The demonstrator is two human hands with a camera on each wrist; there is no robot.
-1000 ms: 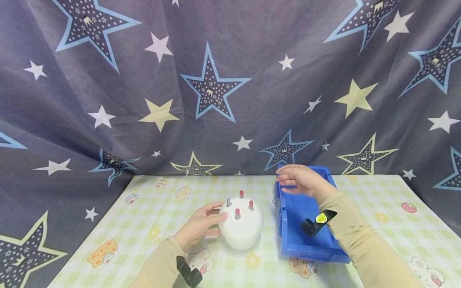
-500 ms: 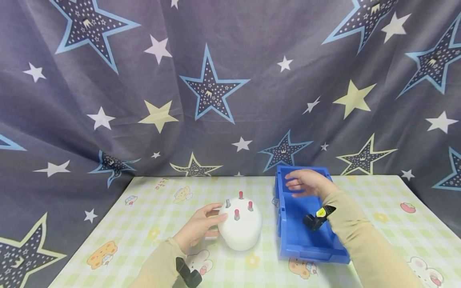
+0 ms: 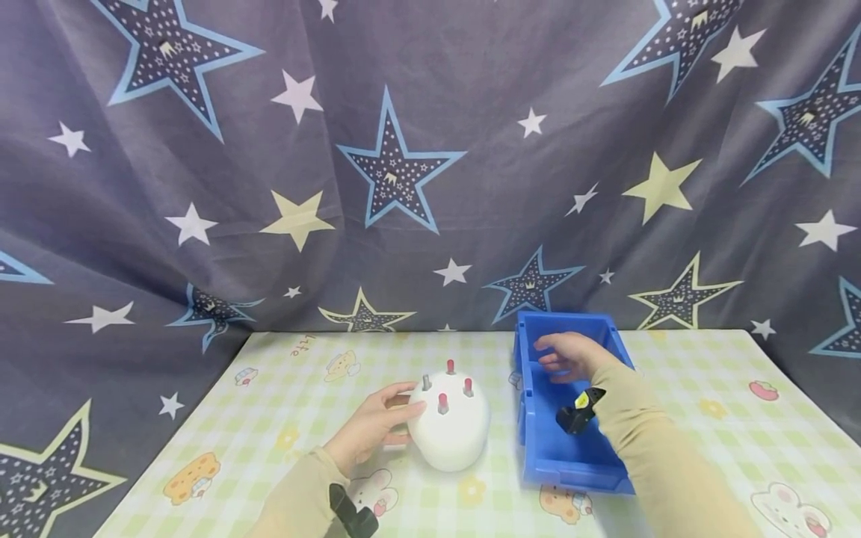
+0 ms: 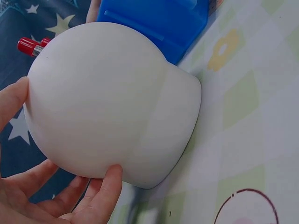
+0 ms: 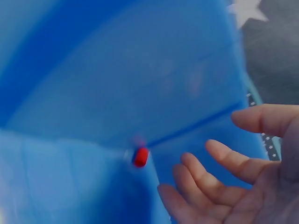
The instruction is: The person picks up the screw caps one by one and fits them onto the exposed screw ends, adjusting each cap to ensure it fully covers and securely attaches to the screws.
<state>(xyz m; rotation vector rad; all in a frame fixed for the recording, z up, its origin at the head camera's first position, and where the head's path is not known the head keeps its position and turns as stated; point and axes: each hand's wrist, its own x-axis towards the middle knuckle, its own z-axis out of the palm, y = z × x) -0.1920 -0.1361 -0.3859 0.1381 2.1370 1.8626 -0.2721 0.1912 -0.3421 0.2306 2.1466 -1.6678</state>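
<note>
A smooth white rounded holder (image 3: 449, 433) stands on the table. Several short sticks, red-tipped (image 3: 468, 386) or plain grey (image 3: 427, 382), stand up from its top. My left hand (image 3: 377, 420) holds its left side; the left wrist view shows thumb and fingertips spread against the white body (image 4: 107, 102). My right hand (image 3: 569, 357) is inside the blue bin (image 3: 526, 418), towards its back, with nothing between its fingers. Close to those fingers, the right wrist view has a small red cylinder (image 5: 140, 157) lying in the bin; its other end is blurred.
A green-and-white checked cloth (image 3: 269, 433) with cartoon prints covers the table. Behind it hangs a dark curtain (image 3: 471, 194) with stars. The bin's raised walls surround my right hand.
My right hand has come down from above the bin's back left rim into the bin. My left hand and the white holder have stayed in place.
</note>
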